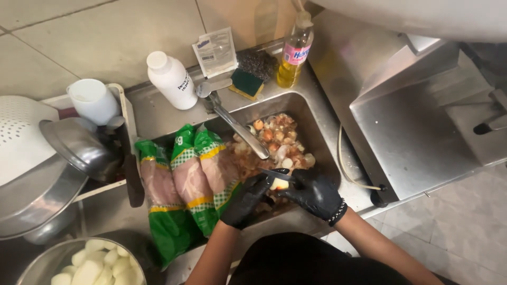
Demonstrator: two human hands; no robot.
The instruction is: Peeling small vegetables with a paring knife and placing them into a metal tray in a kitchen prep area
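Over the steel sink (pixel 317 113) full of peelings, the black-gloved left hand (pixel 247 199) is gripping a small pale, partly peeled vegetable (pixel 279 183) while the black-gloved right hand (pixel 315 193) is closing around a dark-bladed knife (pixel 275 173) against it, beside 3 green-wrapped chicken packs (pixel 186 182).

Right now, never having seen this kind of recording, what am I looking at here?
One picture, from a camera worn on a person's head, looking down over a steel sink. Both hands wear black gloves. The left hand holds a small pale vegetable piece; the right hand holds a knife against it. Peelings fill the sink. Three green packs of raw chicken lean at its left side. A bowl of peeled white pieces sits lower left; a dish-soap bottle and sponge stand behind.
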